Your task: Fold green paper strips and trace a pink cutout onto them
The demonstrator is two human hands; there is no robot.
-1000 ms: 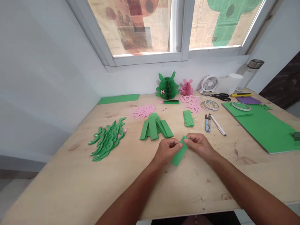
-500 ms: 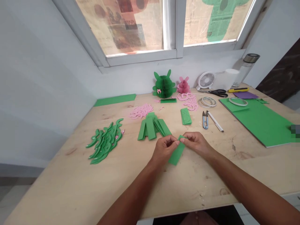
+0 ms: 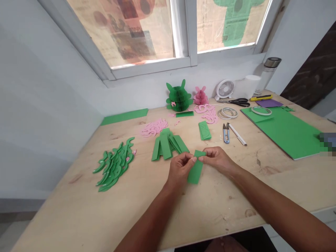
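L hand [image 3: 180,167] & R hand [image 3: 218,158] pinch green rectangular paper strip [image 3: 194,174]

Lge pale wooden table [image 3: 76,217], w/ big green rectangular sheet [image 3: 288,134] on R side. Pile of curvy green paper cut-outs [image 3: 117,166] on L; spread of folded green paper strips [image 3: 165,145] nr centre, just beyond L hand. At back, round green honeycomb-paper figure [image 3: 180,98] w/ ears, beside smaller pink honeycomb-paper figure [image 3: 201,98]. Held strip is nr table's front-middle, btwn hands, lower end twd the person; can't tell if it touches tabletop. Grip: narrow both sides, thumb vs fingers; L hand on strip's L edge, R hand nr upper R corner. Folded green paper piece [image 3: 204,131] w/ drawn outline lies beyond hands. Smallest: blue-handled snips [image 3: 224,138] & slim white pen [image 3: 238,135], side by side, R of it.
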